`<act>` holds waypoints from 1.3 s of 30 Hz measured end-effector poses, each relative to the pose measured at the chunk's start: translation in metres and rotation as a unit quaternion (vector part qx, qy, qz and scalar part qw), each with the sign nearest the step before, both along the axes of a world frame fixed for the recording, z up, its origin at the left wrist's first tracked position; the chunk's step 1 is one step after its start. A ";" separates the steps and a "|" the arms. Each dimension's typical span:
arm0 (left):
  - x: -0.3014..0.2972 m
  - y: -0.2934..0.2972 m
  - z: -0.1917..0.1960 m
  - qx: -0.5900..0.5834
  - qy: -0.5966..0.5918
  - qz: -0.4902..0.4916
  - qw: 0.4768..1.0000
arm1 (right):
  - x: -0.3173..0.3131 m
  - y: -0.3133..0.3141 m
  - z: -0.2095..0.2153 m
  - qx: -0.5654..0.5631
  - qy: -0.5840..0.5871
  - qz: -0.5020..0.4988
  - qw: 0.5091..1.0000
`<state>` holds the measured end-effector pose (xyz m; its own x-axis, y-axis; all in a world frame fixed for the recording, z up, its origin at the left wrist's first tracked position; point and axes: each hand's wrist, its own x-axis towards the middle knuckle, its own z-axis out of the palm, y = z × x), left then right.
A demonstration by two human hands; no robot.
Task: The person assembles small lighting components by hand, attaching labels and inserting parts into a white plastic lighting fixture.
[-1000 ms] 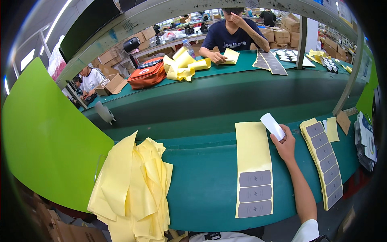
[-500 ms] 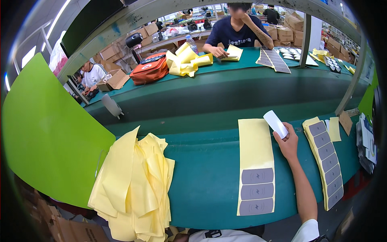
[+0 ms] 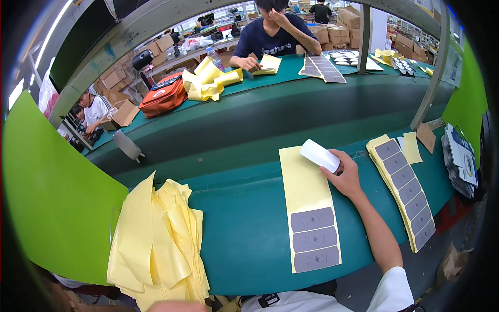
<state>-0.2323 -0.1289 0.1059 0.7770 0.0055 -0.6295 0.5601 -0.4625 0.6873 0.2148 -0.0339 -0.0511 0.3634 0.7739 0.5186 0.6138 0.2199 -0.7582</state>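
Observation:
My right hand [image 3: 344, 174] is closed round a white curled piece [image 3: 318, 155], pinched between thumb and fingers. That piece hangs over the upper right part of a yellow backing sheet [image 3: 305, 183] on the green table. Along the sheet's near end sit three grey stickers [image 3: 314, 239] with a lightning-bolt mark; its far part is bare yellow. At the bottom edge a blurred bit of my left hand [image 3: 178, 306] shows, its fingers out of sight. Nearest to it lies a big heap of yellow backing sheets [image 3: 158, 244].
To the right lies a stack of yellow sheets with grey stickers [image 3: 409, 192], a small yellow piece [image 3: 411, 148] beyond it. Packets [image 3: 460, 161] hang at the far right. A green panel [image 3: 57, 197] stands left. Across a divider, a person [image 3: 275, 34] sits near an orange bag [image 3: 163, 97].
My right hand has moved left with the white piece, now over the yellow sheet and tilted flatter. The whole view has shifted. My left hand has come in at the bottom edge.

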 end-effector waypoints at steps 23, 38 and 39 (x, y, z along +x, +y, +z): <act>-0.090 0.492 -0.124 0.484 -0.200 0.793 0.312 | 0.004 -0.002 -0.004 -0.066 0.087 0.053 0.993; -0.005 0.376 -0.067 0.075 -0.383 0.714 0.582 | 0.008 0.002 -0.004 -0.100 0.107 0.068 0.987; 0.009 0.352 -0.056 0.074 -0.384 0.712 0.583 | 0.007 0.002 -0.005 -0.099 0.106 0.065 0.987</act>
<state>-0.2231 0.2226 0.0497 -0.0286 0.9995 -0.0098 0.0018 0.0098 0.9999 0.2220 -0.0315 -0.0565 0.3383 0.9000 0.2749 0.4136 0.1202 -0.9025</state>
